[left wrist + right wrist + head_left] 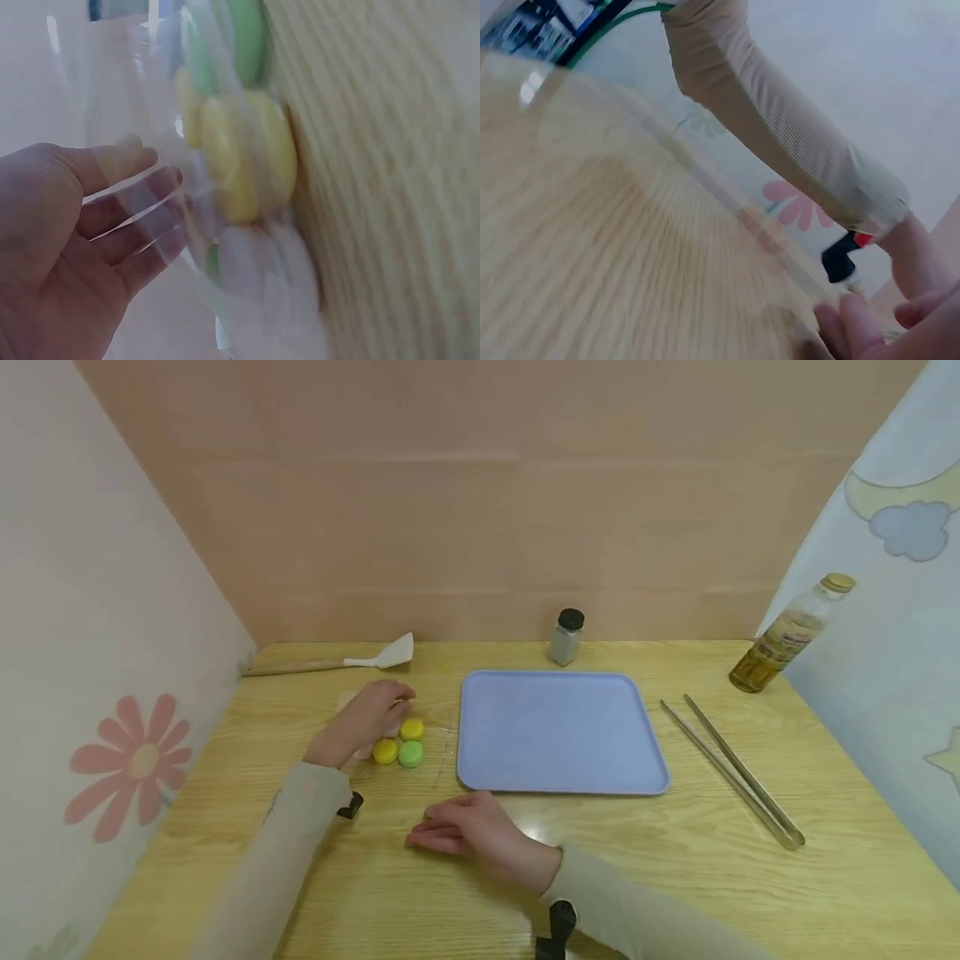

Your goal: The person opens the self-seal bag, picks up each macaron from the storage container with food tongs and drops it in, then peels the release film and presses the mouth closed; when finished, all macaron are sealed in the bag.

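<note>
My left hand (pixel 363 718) hovers at a clear plastic package (pixel 97 112) of macarons on the left of the table. Yellow macarons (pixel 412 730) and a green macaron (pixel 411 754) show beside its fingers, while paler ones lie partly hidden beneath the hand. In the left wrist view, the fingers and thumb are extended and apart, right at the clear film, close to a yellow macaron (pixel 251 157). My right hand (pixel 483 835) is low over the table, in front of the tray, its fingers loosely together and nothing visible in them.
A lilac tray (pixel 558 735) lies in the middle. Behind it stands a small black-capped jar (pixel 566 639). Metal tongs (pixel 738 777) and an oil bottle (pixel 780 647) are on the right. A white-headed spatula (pixel 390 653) lies at the back left, near the wall.
</note>
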Tool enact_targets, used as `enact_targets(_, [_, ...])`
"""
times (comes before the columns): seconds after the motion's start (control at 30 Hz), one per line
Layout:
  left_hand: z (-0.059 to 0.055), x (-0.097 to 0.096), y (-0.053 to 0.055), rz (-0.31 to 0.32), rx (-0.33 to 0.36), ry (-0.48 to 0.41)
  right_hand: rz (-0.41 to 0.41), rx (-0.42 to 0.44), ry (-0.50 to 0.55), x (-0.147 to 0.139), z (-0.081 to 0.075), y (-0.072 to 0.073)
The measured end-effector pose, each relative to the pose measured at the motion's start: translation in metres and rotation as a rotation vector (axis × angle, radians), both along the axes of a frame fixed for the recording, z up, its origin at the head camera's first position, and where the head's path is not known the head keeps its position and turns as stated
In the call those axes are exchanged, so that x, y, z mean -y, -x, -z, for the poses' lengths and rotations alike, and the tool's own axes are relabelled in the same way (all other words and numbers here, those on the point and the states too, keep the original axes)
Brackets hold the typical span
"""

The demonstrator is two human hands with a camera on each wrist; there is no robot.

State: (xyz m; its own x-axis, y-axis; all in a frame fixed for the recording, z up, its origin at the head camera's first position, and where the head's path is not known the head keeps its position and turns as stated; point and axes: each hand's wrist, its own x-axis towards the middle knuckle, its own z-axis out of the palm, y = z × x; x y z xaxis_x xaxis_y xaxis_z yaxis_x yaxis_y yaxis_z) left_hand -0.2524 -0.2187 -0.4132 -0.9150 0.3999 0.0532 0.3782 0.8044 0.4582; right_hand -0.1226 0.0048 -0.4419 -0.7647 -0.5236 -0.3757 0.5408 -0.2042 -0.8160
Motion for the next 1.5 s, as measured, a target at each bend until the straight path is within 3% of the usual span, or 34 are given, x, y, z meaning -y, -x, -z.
enact_targets(0.1, [0.002, 0.000, 0.007, 0.005, 0.042, 0.027, 0.138, 0.103, 0.069, 0.018, 0.004, 0.000])
enact_targets(0.23, [0.004, -0.001, 0.012, 0.039, 0.087, 0.049, 0.290, 0.144, 0.134, 0.039, 0.006, -0.001])
enact_targets(0.63, [-0.002, -0.020, 0.017, 0.141, 0.102, 0.015, 0.455, 0.154, 0.216, 0.075, 0.006, 0.003])
enact_targets(0.87, [-0.006, -0.025, 0.017, 0.144, 0.114, 0.005, 0.451, 0.141, 0.196, 0.074, 0.011, 0.009])
enact_targets(1.07, [-0.004, -0.019, 0.015, 0.105, 0.128, -0.051, 0.417, 0.106, 0.156, 0.071, 0.009, 0.009])
enact_targets(1.27, [-0.004, -0.005, 0.014, 0.104, 0.077, -0.139, 0.377, 0.043, 0.144, 0.067, 0.011, 0.008])
enact_targets(1.5, [-0.012, 0.005, 0.004, 0.090, 0.023, -0.244, 0.303, -0.149, 0.025, 0.052, 0.004, 0.003])
